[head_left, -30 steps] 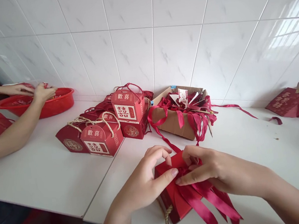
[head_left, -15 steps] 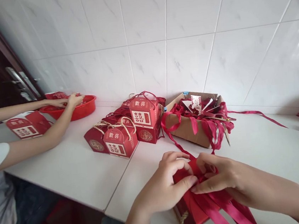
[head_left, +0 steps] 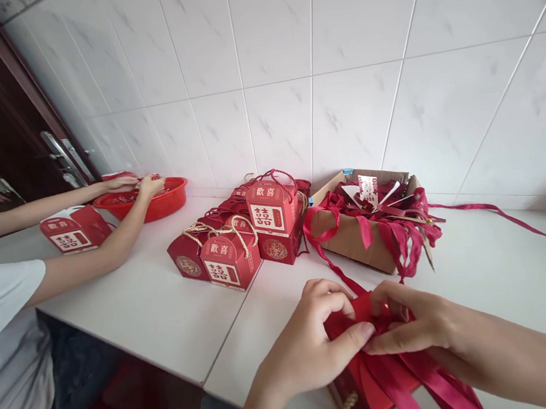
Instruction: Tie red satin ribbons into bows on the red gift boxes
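Observation:
A red gift box (head_left: 366, 393) with a twisted cord at its near left side lies at the table's front edge. Across its top runs red ribbon (head_left: 402, 389), its loose ends hanging toward me. My left hand (head_left: 316, 340) curls over the box from the left, thumb and fingers closed in at the ribbon. From the right, my right hand (head_left: 416, 319) pinches the ribbon close to my left thumb. The exact spot where the fingers meet the ribbon is partly hidden.
A cardboard box (head_left: 355, 241) overflowing with ribbon stands behind my hands. Several red gift boxes (head_left: 233, 261) with cord handles are grouped left of it. Farther left, a co-worker's hands (head_left: 151, 186) are over a red basin (head_left: 166, 206), near another gift box (head_left: 75, 232).
The view has shifted slightly, so things sit farther right in the picture. Both my hands stay at the ribbon on the gift box, with little finger movement.

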`<state>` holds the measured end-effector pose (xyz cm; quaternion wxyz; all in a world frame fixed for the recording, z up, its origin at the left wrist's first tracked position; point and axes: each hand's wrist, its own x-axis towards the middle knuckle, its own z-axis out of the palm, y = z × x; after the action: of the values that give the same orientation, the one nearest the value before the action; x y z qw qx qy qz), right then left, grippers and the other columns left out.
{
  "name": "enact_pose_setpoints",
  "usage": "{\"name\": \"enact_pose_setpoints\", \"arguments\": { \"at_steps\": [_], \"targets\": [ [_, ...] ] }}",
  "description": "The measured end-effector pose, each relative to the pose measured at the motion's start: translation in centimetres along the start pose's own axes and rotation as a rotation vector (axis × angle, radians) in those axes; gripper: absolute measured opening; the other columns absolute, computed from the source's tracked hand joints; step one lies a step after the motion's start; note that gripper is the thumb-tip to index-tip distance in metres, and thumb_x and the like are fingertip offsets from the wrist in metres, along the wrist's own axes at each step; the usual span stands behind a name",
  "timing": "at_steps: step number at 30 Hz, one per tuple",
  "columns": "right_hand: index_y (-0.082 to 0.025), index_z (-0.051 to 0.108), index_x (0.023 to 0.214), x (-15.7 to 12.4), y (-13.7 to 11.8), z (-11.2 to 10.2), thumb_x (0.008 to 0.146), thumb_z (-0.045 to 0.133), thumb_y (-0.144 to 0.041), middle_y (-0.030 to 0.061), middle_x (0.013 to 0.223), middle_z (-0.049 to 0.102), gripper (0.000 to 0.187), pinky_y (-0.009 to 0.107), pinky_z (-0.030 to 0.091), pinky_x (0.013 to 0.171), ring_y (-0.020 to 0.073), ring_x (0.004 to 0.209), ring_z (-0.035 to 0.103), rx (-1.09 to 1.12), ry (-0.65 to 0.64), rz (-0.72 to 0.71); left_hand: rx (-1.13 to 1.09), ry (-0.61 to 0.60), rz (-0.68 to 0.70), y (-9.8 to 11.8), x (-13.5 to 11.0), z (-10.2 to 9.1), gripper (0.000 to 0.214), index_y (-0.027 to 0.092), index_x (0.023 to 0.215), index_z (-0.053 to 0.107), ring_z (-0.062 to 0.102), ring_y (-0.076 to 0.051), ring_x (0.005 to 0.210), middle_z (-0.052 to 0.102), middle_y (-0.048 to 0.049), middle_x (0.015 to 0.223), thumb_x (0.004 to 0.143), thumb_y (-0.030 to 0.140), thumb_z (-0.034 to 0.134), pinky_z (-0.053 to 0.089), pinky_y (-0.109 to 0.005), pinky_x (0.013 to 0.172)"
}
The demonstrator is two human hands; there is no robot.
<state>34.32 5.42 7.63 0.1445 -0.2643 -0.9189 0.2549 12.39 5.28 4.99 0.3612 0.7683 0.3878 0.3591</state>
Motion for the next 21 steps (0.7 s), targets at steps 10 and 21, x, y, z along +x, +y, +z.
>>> {"name": "enact_pose_setpoints", "arguments": {
  "at_steps": [10,21],
  "targets": [
    [-0.039,0.059,0.127,-0.3,-0.5,-0.6,0.086,0.042,0.002,0.0048,0.096,0.047,0.060,0.022,0.048,0.066,0.0130,0.077,0.053,-0.066,-0.093,0.118,0.087,0.008,0.000,-0.2,0.6,0.5,0.013,0.022,0.080,0.043,0.049,-0.017,0.087,0.047,-0.0013,0.090,0.085,0.018,0.055,0.043,-0.030,0.080],
    [-0.032,0.068,0.113,-0.4,-0.2,-1.1,0.079,0.042,0.010,0.0030,0.092,0.043,0.060,0.021,0.046,0.069,0.0112,0.079,0.050,-0.007,-0.067,0.060,0.030,0.051,-0.034,0.3,1.2,1.3,0.029,0.021,0.069,0.036,0.047,-0.016,0.078,0.042,0.0007,0.079,0.090,0.034,0.052,0.041,-0.028,0.070]
  ]
}}
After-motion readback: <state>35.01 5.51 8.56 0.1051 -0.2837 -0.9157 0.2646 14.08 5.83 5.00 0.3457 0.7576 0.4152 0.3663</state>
